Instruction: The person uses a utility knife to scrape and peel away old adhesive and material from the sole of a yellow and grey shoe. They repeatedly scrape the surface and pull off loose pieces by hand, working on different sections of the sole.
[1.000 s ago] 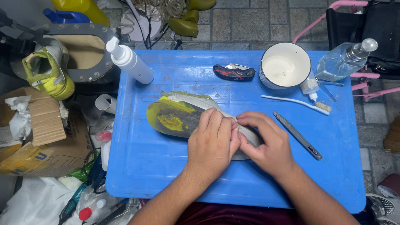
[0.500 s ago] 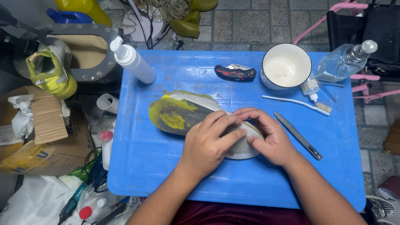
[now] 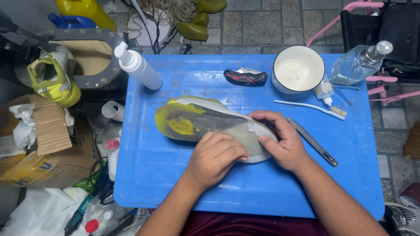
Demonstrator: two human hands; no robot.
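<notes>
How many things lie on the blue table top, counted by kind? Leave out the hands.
Shoe, sole up: 1
Bottles (white, clear, small dropper): 3
White bowl: 1
Toothbrush: 1
Folding knife: 1
Grey metal tool: 1
Total: 8
</notes>
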